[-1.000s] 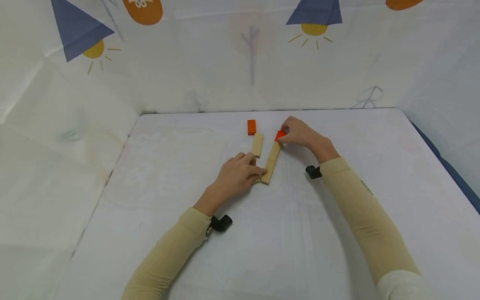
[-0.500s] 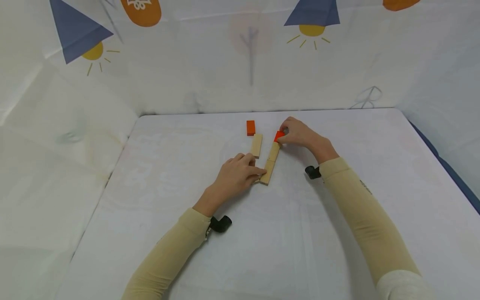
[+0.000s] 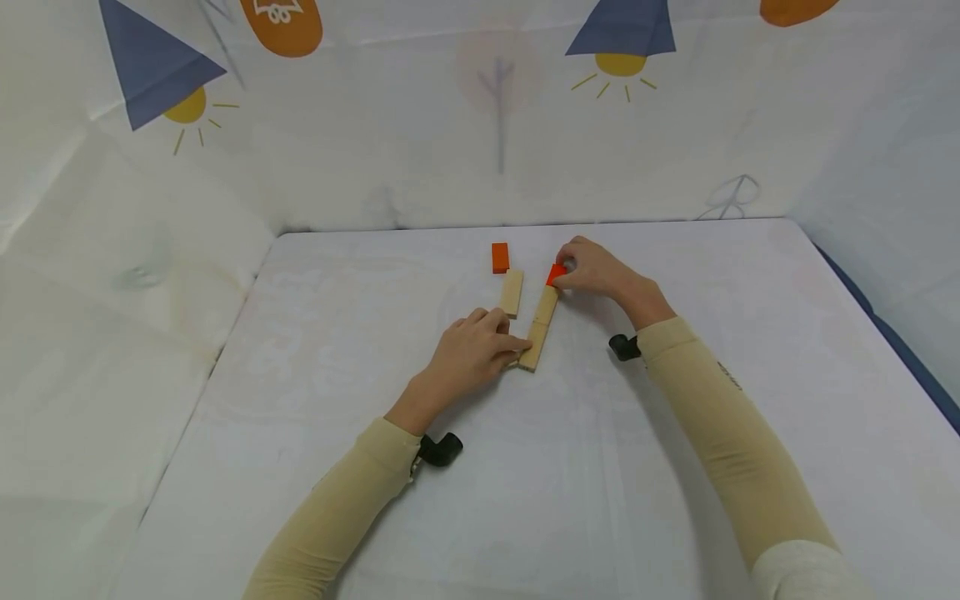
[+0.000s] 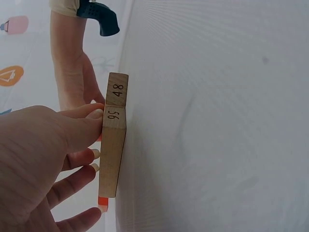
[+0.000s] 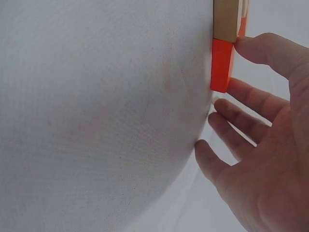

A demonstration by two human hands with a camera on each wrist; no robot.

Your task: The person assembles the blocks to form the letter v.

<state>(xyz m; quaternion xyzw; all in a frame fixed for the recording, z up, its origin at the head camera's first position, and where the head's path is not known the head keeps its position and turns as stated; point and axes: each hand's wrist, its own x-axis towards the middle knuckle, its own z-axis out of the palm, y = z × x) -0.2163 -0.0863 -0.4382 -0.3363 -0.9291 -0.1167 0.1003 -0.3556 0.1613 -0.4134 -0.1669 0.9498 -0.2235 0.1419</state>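
Observation:
Small flat blocks lie on the white table. My right hand [image 3: 596, 271] pinches a red block [image 3: 556, 273], its thumb at the seam with the wooden block beyond, as the right wrist view shows. That red block caps a slanting line of plain wooden blocks [image 3: 545, 310]. At the line's near end, my left hand [image 3: 468, 350] holds thumb and forefinger to the wooden blocks. In the left wrist view, a wooden block with a printed number [image 4: 112, 152] touches another marked 48 [image 4: 117, 89]. The left hand covers part of these blocks in the head view.
Left of the slanting line lie another wooden block [image 3: 512, 292] and, touching or nearly touching its far end, an orange-red block [image 3: 500, 258]. A white sheet with printed shapes [image 3: 622, 33] hangs behind the table's far edge. Black wrist cameras [image 3: 441, 450] jut from both sleeves.
Both hands and the blocks keep their places relative to each other. The whole head view has shifted very slightly.

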